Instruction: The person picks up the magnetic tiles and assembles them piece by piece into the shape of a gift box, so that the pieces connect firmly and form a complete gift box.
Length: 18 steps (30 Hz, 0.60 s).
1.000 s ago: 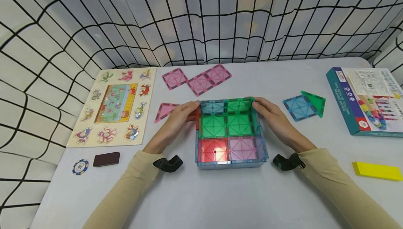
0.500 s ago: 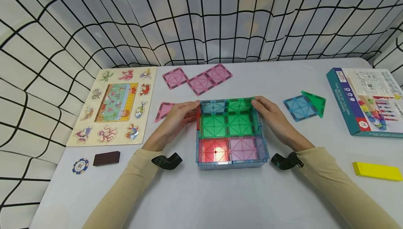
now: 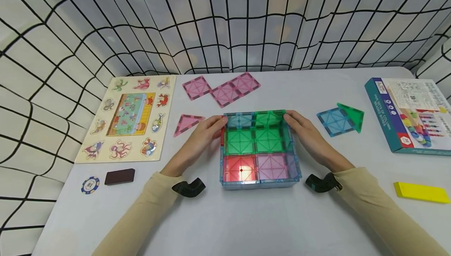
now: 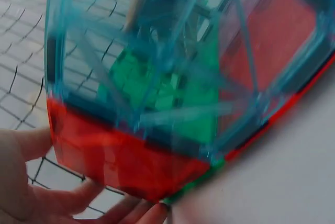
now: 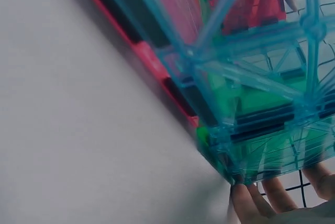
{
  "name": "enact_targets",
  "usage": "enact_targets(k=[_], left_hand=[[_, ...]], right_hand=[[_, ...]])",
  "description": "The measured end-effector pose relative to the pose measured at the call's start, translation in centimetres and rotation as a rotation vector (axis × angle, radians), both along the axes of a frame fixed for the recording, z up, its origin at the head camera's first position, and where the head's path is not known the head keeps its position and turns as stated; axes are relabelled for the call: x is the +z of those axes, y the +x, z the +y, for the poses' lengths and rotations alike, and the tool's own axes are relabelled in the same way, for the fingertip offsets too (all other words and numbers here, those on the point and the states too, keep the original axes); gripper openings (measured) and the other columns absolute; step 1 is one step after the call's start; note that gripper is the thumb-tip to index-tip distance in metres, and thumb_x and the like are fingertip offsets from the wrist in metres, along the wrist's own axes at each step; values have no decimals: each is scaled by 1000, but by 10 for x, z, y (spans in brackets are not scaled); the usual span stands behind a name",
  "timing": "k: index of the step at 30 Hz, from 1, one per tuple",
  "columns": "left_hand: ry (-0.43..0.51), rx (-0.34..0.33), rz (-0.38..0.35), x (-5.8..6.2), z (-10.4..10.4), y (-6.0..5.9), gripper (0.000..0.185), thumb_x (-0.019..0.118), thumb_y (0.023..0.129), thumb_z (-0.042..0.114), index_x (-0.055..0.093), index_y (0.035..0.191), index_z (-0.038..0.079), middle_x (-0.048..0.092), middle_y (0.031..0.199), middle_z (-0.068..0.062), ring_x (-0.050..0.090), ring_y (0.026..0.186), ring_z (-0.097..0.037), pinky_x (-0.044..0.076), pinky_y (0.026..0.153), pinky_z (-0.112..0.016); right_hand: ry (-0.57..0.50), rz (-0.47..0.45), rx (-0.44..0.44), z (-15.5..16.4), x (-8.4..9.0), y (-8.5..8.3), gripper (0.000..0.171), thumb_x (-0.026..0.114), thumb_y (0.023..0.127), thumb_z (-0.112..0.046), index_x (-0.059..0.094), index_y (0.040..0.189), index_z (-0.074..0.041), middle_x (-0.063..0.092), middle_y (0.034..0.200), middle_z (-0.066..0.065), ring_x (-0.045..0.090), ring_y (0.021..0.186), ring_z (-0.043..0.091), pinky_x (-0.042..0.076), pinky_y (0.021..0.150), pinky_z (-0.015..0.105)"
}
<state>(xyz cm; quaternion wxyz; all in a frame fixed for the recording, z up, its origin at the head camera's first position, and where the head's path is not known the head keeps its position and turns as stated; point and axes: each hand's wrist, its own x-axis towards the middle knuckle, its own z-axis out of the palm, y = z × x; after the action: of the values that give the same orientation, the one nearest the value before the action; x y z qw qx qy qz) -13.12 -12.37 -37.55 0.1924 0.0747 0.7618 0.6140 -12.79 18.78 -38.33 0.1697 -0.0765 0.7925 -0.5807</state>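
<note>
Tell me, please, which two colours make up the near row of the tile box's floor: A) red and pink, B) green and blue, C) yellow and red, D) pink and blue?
A: in the head view the tile box shows a red square beside a pink one in its near row.

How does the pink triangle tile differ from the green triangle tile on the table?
The pink triangle tile lies alone, left of the tile box, by the left hand. The green triangle tile lies right of the box, joined to a blue square tile. Both lie flat and are see-through.
</note>
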Motion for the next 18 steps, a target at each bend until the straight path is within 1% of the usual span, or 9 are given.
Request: enact_targets(k=[2, 4, 6, 8, 10, 13, 16, 18], left_hand=[[-53, 14, 3, 4, 4, 6, 59, 45, 112, 38, 41, 156, -1, 49, 154, -18, 49, 142, -33, 38, 119, -51], [-95, 26, 8, 6, 8, 10, 61, 44, 113, 39, 38, 157, -2, 49, 154, -19, 49, 141, -33, 39, 119, -52], [-134, 29, 18, 8, 10, 15, 61, 42, 113, 39, 37, 159, -2, 51, 152, -20, 49, 138, -32, 39, 118, -52], [-151, 12, 22, 9, 11, 19, 63, 39, 114, 38, 32, 161, -2, 48, 155, -18, 46, 139, -30, 38, 119, -53], [-144, -15, 23, 8, 11, 22, 63, 37, 114, 37, 26, 164, 1, 45, 158, -17, 43, 139, -31, 36, 119, -54], [-94, -33, 10, 4, 8, 23, 65, 35, 114, 38, 17, 167, 4, 31, 168, -14, 34, 150, -31, 31, 122, -54], [-37, -29, 10, 1, 6, 23, 63, 32, 115, 36, 19, 166, 3, 28, 169, -15, 26, 155, -31, 26, 124, -54], [-15, -24, 16, -1, 5, 22, 61, 33, 115, 35, 21, 166, 3, 28, 169, -13, 23, 157, -29, 24, 125, -54]], right_hand=[[10, -17, 8, 1, 0, 4, 69, 34, 114, -44, 18, 165, 0, 17, 172, 19, 13, 160, 36, 16, 127, 57], [15, -27, 12, 2, 0, 9, 72, 34, 114, -44, 12, 166, 0, 13, 173, 20, 12, 160, 37, 16, 126, 57], [14, -27, 21, 2, 0, 15, 73, 34, 114, -45, 11, 166, 0, 12, 173, 20, 12, 160, 38, 17, 126, 58], [28, -20, 32, 2, -1, 20, 73, 33, 114, -45, 9, 167, 0, 11, 173, 19, 12, 159, 39, 19, 125, 59], [39, -18, 39, 2, -1, 24, 72, 32, 114, -45, 8, 167, -2, 10, 174, 18, 12, 159, 39, 20, 125, 59], [46, -9, 44, 1, -1, 25, 71, 31, 115, -45, 8, 167, -3, 10, 174, 18, 12, 159, 39, 21, 124, 60], [40, -6, 36, 0, 0, 25, 72, 32, 114, -46, 8, 168, -4, 11, 174, 17, 12, 160, 39, 20, 125, 59], [38, -6, 30, 0, 0, 25, 72, 32, 114, -47, 8, 168, -4, 11, 174, 17, 11, 160, 38, 20, 125, 59]])
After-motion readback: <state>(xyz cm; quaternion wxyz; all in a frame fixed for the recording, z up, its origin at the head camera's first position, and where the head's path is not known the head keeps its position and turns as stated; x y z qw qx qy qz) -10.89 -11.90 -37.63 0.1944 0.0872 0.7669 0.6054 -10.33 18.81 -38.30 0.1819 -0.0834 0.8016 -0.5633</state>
